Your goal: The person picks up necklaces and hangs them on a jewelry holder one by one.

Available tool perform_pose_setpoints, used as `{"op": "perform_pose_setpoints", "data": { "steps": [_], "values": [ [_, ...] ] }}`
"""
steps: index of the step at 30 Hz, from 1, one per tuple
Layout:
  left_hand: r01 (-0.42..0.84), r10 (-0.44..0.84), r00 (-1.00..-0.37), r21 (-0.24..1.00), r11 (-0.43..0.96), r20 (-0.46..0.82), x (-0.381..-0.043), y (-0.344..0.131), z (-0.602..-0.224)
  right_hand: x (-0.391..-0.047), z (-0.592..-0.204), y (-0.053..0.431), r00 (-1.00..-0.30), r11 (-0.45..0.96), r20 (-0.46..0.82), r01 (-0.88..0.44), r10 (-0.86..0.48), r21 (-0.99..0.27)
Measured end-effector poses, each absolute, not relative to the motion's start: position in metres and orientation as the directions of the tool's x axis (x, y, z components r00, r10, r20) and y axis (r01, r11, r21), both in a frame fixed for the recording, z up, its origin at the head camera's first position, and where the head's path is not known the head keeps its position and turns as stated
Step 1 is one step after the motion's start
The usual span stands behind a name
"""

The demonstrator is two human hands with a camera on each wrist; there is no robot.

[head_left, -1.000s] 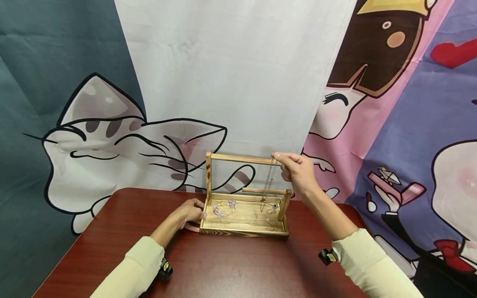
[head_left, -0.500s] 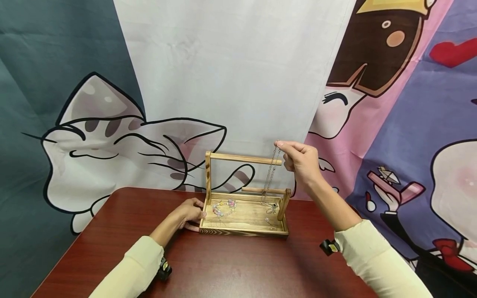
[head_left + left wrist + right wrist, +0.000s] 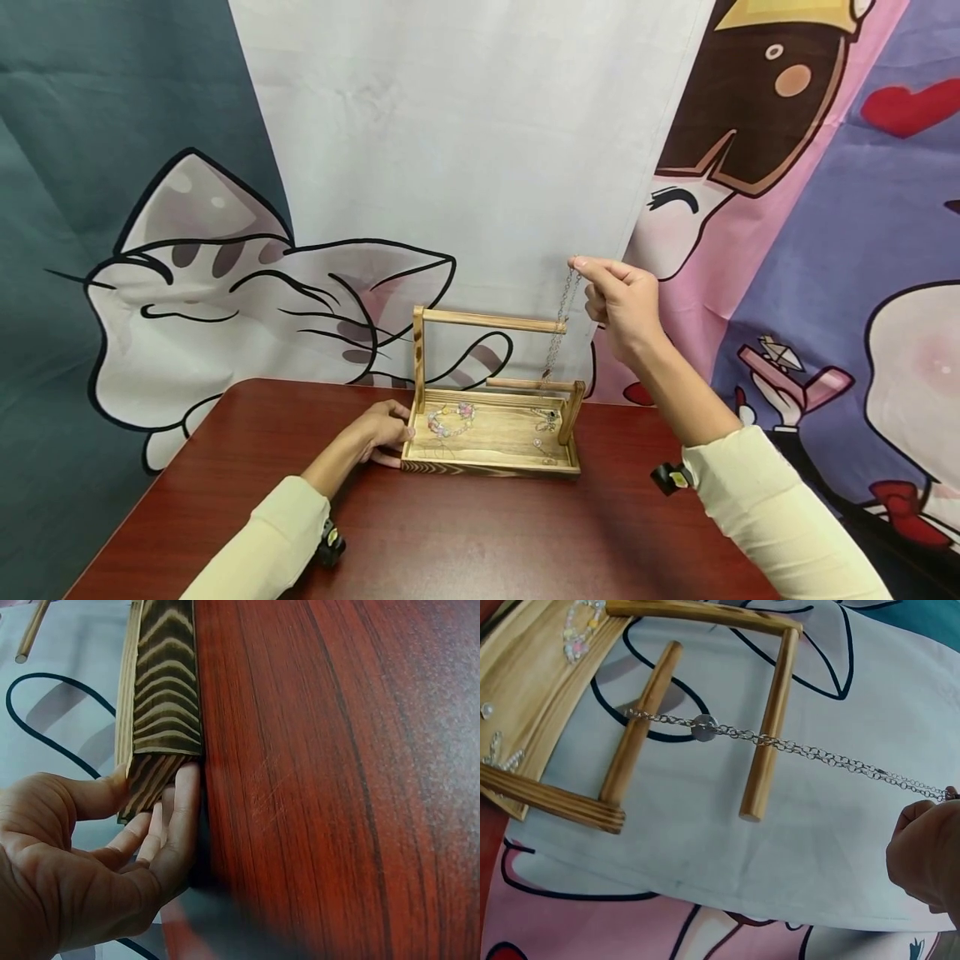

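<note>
A wooden jewelry stand (image 3: 487, 467) with a shallow tray base and two horizontal bars sits on the table. My left hand (image 3: 384, 429) grips the tray's left end; in the left wrist view the thumb lies on one side and the fingers curl round the other. Up and to the right of the stand, my right hand (image 3: 618, 304) pinches a silver chain necklace (image 3: 562, 321) between thumb and finger. The chain hangs doubled, passing in view across the free end of the upper bar (image 3: 495, 320). A small round disc (image 3: 704, 727) shows on the chain in the right wrist view.
Inside the tray lie a pastel beaded bracelet (image 3: 452, 421), a silver piece of jewelry (image 3: 547, 419) and small pieces near the right front. The lower bar (image 3: 528, 384) joins the right post. Behind the red-brown table (image 3: 450, 533) hangs a printed cloth (image 3: 480, 167).
My right hand has risen and moved right, lifting the necklace until its lower end has left the tray. The left hand and the stand have stayed put.
</note>
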State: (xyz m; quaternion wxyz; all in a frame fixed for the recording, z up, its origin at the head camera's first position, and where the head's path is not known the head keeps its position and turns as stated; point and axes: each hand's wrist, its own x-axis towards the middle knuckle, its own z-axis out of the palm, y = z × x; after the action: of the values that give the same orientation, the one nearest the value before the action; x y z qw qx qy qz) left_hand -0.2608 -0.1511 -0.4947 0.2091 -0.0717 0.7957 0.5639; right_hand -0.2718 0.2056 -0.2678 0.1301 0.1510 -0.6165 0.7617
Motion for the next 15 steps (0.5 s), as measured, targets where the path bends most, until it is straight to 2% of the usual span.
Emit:
{"op": "perform_pose_setpoints", "data": {
  "steps": [7,15],
  "values": [
    [-0.353,0.118,-0.902,0.867,0.353,-0.416,-0.26,-0.151,-0.494,-0.279,-0.256,0.21,-0.901,-0.231,0.433,-0.429,0.037,-0.873],
    [-0.348,0.122,-0.903,0.868,0.354,-0.412,-0.26,-0.151,-0.494,-0.288,-0.253,0.214,-0.902,-0.264,0.424,-0.429,0.082,-0.864]
  ]
}}
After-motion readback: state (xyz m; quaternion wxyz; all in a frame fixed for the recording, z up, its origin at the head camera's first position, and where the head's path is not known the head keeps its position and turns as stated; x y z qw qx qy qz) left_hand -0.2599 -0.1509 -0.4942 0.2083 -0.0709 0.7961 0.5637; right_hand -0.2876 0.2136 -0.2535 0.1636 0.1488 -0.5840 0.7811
